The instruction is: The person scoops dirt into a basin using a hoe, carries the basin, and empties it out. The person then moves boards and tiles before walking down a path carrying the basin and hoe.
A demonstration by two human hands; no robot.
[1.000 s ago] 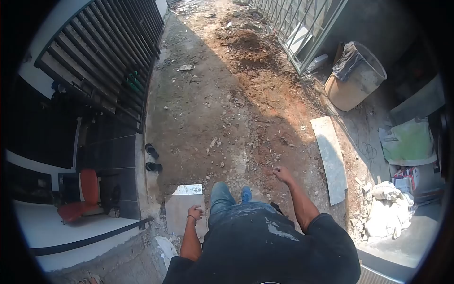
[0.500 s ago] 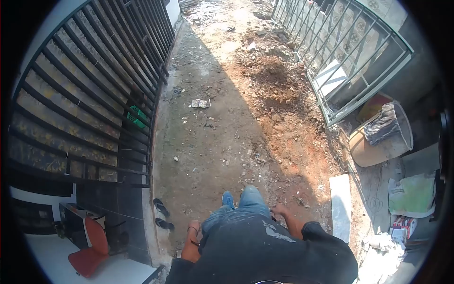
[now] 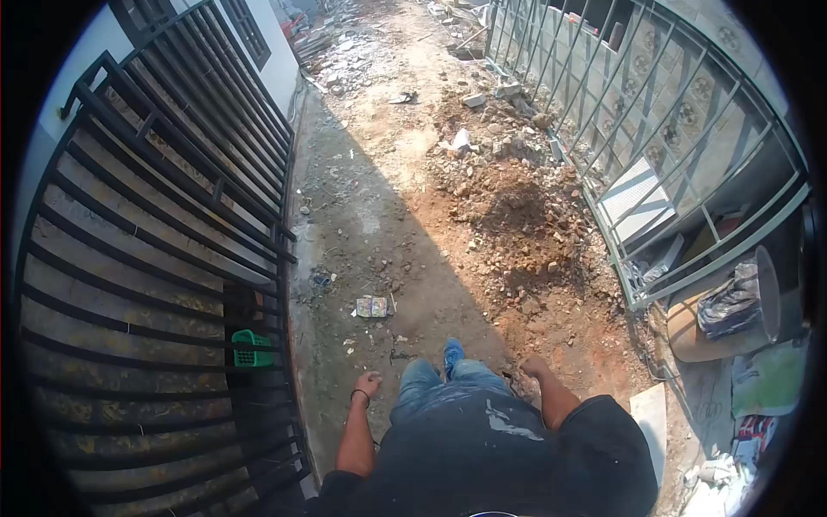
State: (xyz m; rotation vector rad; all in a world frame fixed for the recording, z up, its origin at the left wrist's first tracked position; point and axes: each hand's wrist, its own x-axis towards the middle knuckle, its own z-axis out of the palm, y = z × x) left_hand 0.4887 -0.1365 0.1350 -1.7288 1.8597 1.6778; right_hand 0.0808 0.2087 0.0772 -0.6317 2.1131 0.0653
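Nothing is being held in either hand. The left hand [image 3: 368,384] is being carried loosely curled into a soft fist at the hip, a dark band showing at the wrist, with no object inside it. The right hand [image 3: 532,368] is being swung low beside the right thigh; its fingers are pointing down and are partly hidden, so whether it is curled or slack cannot be told, but nothing is seen in it. The nearest loose thing is a small flattened printed packet [image 3: 371,306], lying on the dirt path [image 3: 405,215] straight ahead of the left hand and a little toward the midline, well apart from it, with its long axis running across the walking direction. The left hand is the nearer one; the right hand is farther off, on the other side of the blue shoe [image 3: 451,351]. A green plastic basket [image 3: 251,348] is sitting behind the black bar gate [image 3: 155,258], out to the left of the left hand. A rubble heap [image 3: 517,215] is lying ahead and right of the right hand, beside the grey metal fence [image 3: 680,164].
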